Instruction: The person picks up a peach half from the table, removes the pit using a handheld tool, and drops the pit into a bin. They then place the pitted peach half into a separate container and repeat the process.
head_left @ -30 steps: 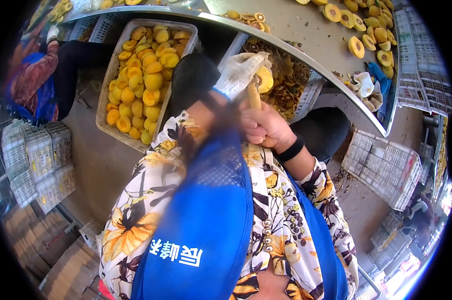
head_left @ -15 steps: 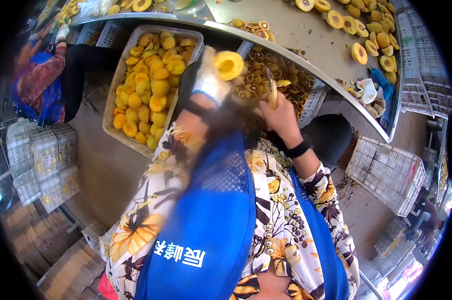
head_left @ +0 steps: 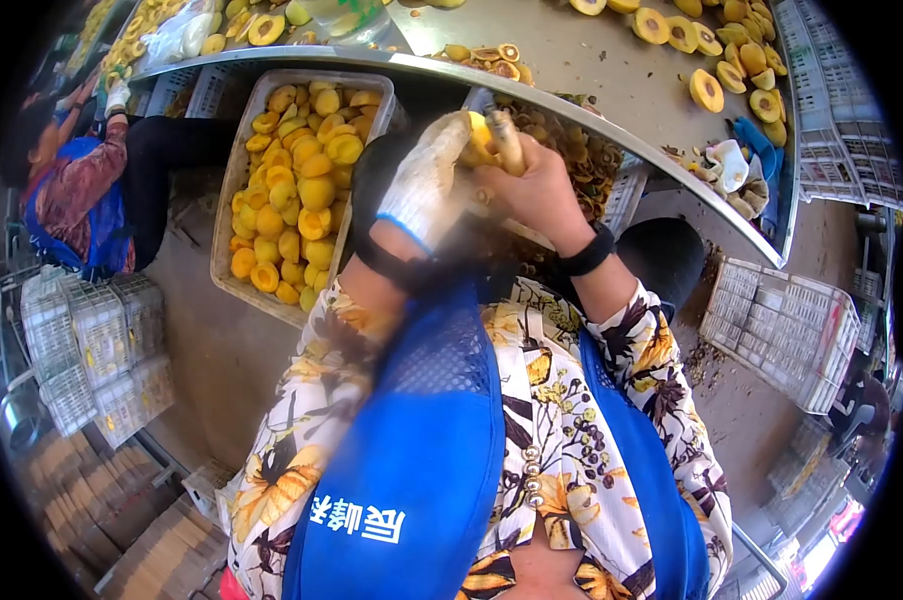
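Note:
My left hand (head_left: 429, 180), in a white glove, is closed round a yellow fruit half (head_left: 479, 138) at the upper middle. My bare right hand (head_left: 543, 190) grips the wooden handle (head_left: 506, 140) of a tool against that fruit; the tool's working end is hidden. Beside my left arm sits a crate of yellow fruit halves (head_left: 314, 191). Brown fruit scraps (head_left: 596, 165) fill a crate behind and right of my right hand.
A metal table (head_left: 596, 70) with cut fruit (head_left: 706, 91) curves across the top. A blue cloth (head_left: 761, 150) lies at its right corner. White crates (head_left: 776, 330) stand right, others (head_left: 99, 345) left. Another person (head_left: 81, 200) sits at the far left.
My left hand has moved right with the fruit half, and my right hand has come up beside it. The two hands, apart before, are now together at the fruit.

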`<action>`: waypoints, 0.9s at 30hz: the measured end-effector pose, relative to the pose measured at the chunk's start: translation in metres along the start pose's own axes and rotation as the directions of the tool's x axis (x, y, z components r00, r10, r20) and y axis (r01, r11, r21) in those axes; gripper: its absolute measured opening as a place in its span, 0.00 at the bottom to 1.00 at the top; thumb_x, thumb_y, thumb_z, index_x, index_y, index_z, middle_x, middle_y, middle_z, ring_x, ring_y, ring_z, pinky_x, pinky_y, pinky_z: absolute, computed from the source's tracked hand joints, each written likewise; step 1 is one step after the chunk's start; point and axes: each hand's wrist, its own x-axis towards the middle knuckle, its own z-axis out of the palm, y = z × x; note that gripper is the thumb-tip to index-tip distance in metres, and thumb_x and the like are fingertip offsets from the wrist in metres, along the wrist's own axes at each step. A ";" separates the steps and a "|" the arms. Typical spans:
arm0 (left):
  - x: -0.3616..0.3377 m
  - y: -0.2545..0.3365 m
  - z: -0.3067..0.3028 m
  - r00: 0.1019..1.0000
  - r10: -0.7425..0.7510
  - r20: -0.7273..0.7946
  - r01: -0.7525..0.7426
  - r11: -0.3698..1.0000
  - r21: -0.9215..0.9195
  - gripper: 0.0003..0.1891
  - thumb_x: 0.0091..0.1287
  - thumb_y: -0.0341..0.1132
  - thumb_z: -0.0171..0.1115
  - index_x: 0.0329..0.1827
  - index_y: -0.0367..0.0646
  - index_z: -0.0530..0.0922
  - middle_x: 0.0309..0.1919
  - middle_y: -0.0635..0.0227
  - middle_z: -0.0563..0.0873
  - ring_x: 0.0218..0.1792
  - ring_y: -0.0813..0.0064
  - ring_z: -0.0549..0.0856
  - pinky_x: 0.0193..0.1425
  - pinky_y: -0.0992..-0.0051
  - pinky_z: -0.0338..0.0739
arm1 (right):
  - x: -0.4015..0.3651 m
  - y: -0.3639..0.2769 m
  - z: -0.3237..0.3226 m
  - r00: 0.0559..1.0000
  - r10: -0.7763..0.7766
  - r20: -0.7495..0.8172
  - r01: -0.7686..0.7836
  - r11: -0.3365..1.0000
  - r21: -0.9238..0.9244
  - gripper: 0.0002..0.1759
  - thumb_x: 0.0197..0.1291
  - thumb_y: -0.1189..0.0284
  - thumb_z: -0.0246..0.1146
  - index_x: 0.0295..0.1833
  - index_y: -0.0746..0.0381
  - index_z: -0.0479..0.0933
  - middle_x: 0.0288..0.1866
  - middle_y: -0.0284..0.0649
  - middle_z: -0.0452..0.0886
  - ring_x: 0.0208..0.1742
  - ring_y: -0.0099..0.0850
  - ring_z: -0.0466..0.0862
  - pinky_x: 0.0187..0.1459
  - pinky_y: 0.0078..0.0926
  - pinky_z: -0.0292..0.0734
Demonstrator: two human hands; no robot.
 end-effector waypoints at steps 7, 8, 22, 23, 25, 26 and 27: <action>0.007 0.002 0.004 0.973 -0.103 0.209 0.085 0.992 0.095 0.22 0.73 0.43 0.50 0.65 0.41 0.67 0.57 0.61 0.76 0.54 0.71 0.77 0.56 0.73 0.75 | -0.008 0.019 -0.019 0.998 0.058 0.012 -0.059 0.945 0.321 0.08 0.59 0.77 0.62 0.45 0.61 0.74 0.25 0.28 0.75 0.22 0.15 0.74 0.23 0.13 0.69; 0.014 -0.006 0.006 0.979 0.033 0.204 -0.086 0.962 0.258 0.24 0.73 0.42 0.50 0.68 0.40 0.64 0.60 0.61 0.75 0.56 0.72 0.76 0.58 0.74 0.74 | -0.008 0.024 -0.023 0.998 0.024 -0.061 -0.007 0.965 0.261 0.08 0.59 0.76 0.62 0.45 0.61 0.74 0.26 0.28 0.75 0.23 0.16 0.75 0.24 0.15 0.70; -0.004 0.084 -0.115 0.862 0.490 -0.130 -0.129 0.461 0.878 0.24 0.64 0.35 0.61 0.63 0.38 0.70 0.54 0.58 0.79 0.51 0.67 0.78 0.53 0.74 0.72 | 0.046 0.000 -0.213 0.777 -0.221 -0.590 -0.327 0.659 -0.677 0.34 0.51 0.53 0.65 0.53 0.71 0.69 0.30 0.55 0.82 0.35 0.53 0.83 0.38 0.44 0.79; -0.009 0.087 -0.145 0.837 0.547 -0.032 -0.087 0.190 0.978 0.27 0.62 0.37 0.64 0.63 0.37 0.71 0.56 0.54 0.77 0.57 0.61 0.75 0.64 0.70 0.66 | 0.055 0.012 -0.239 0.756 -0.215 -0.618 -0.377 0.629 -0.680 0.36 0.50 0.53 0.66 0.54 0.72 0.68 0.30 0.54 0.82 0.34 0.53 0.83 0.38 0.44 0.79; -0.025 0.089 -0.206 0.821 0.571 -0.002 0.099 -0.138 0.986 0.28 0.62 0.42 0.65 0.60 0.34 0.72 0.58 0.47 0.75 0.57 0.52 0.75 0.65 0.65 0.65 | 0.085 0.034 -0.272 0.810 -0.062 -0.584 -0.475 0.515 -0.714 0.40 0.47 0.51 0.67 0.55 0.72 0.68 0.37 0.55 0.82 0.42 0.50 0.83 0.42 0.41 0.79; -0.034 0.089 -0.220 0.809 0.583 -0.070 0.122 -0.050 0.991 0.25 0.64 0.41 0.63 0.59 0.33 0.73 0.58 0.50 0.75 0.56 0.58 0.76 0.63 0.67 0.67 | 0.096 0.056 -0.279 0.808 -0.139 -0.573 -0.453 0.476 -0.754 0.38 0.48 0.51 0.67 0.56 0.69 0.69 0.44 0.54 0.81 0.46 0.49 0.81 0.47 0.41 0.77; -0.037 0.081 -0.233 0.802 0.580 -0.143 0.080 0.133 0.988 0.24 0.65 0.40 0.62 0.58 0.33 0.73 0.57 0.52 0.76 0.56 0.61 0.76 0.62 0.69 0.68 | 0.106 0.078 -0.284 0.807 -0.211 -0.552 -0.429 0.435 -0.792 0.36 0.49 0.50 0.67 0.57 0.65 0.71 0.50 0.53 0.80 0.51 0.48 0.80 0.53 0.40 0.75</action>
